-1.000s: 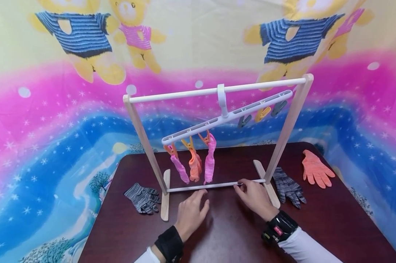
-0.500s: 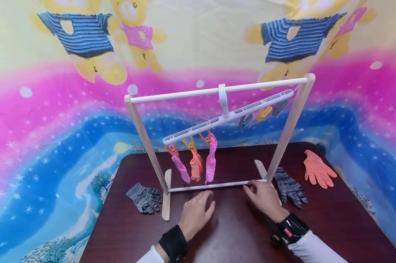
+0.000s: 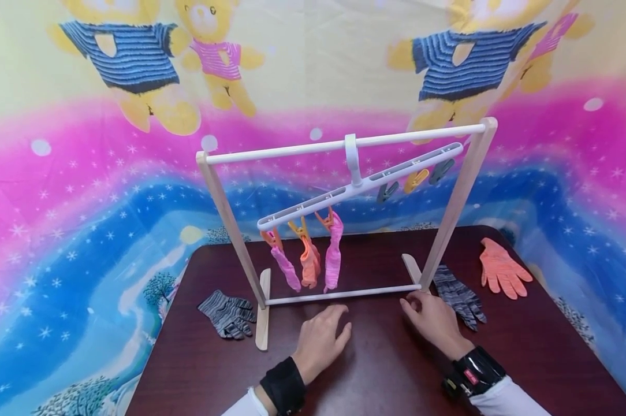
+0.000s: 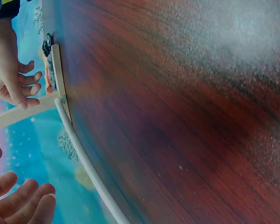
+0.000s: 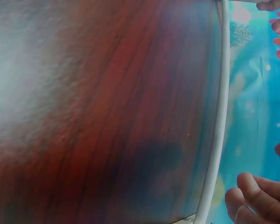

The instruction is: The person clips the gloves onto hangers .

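Observation:
In the head view a white hanger [image 3: 354, 188] hangs tilted, left end low, from the top bar of a wooden rack [image 3: 450, 202]. Clips on its left half hold a pink glove [image 3: 285, 268], an orange one [image 3: 310, 263] and another pink one [image 3: 333, 254]. The left hand [image 3: 320, 341], fingers loosely bent, holds nothing in front of the lower bar [image 3: 344, 294]. Near that bar's right end the right hand [image 3: 435, 320] is loosely curled and holds nothing. Both wrist views show relaxed fingers beside the lower bar [image 4: 86, 161].
A grey glove [image 3: 227, 314] lies left of the rack. At the right lie another grey glove [image 3: 458, 294] and an orange glove [image 3: 502, 268]. Two grey clips and a yellow clip [image 3: 416, 181] hang on the hanger's right half. A printed cloth surrounds the dark table [image 3: 375, 370].
Both hands have moved to the right and slightly back from the rack. The right hand has come off the lower bar. The hanger and its gloves hang as before.

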`<state>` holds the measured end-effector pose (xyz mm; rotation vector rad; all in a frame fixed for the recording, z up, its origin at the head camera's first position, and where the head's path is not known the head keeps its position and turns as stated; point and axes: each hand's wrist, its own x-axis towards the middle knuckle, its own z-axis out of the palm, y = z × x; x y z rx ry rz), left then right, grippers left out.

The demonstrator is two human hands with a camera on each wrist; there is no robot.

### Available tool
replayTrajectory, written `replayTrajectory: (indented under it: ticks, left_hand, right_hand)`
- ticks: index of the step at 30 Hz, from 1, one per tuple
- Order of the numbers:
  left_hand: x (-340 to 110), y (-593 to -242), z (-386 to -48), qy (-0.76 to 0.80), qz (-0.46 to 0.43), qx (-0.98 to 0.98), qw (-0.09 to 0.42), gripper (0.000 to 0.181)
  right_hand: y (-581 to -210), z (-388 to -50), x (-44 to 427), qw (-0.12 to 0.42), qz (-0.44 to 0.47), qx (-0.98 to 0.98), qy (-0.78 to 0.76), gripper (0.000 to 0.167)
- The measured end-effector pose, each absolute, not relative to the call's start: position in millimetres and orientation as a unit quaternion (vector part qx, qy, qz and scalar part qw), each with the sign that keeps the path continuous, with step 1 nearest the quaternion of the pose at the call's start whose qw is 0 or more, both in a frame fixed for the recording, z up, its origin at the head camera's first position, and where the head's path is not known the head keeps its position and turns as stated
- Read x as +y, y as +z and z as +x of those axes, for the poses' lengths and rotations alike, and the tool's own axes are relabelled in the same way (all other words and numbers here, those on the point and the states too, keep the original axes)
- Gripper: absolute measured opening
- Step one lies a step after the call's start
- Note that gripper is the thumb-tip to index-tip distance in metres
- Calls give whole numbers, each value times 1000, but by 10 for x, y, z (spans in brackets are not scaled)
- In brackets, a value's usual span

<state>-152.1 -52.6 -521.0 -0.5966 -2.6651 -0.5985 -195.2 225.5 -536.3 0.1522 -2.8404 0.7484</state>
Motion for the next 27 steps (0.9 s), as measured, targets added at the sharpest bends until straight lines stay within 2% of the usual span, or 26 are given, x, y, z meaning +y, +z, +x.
replayTrajectory:
  ticks: [12, 27]
  left_hand:
    - [-424, -5236, -1474, -196, -235, -934, 183, 28]
    - [-299, -5219, -1444, -191, -262, -931, 169, 29]
  right_hand:
    - [-5372, -1919, 2479, 85, 28, -961, 263, 31]
    - [-5321, -1968, 2695, 125, 4, -959, 255, 31]
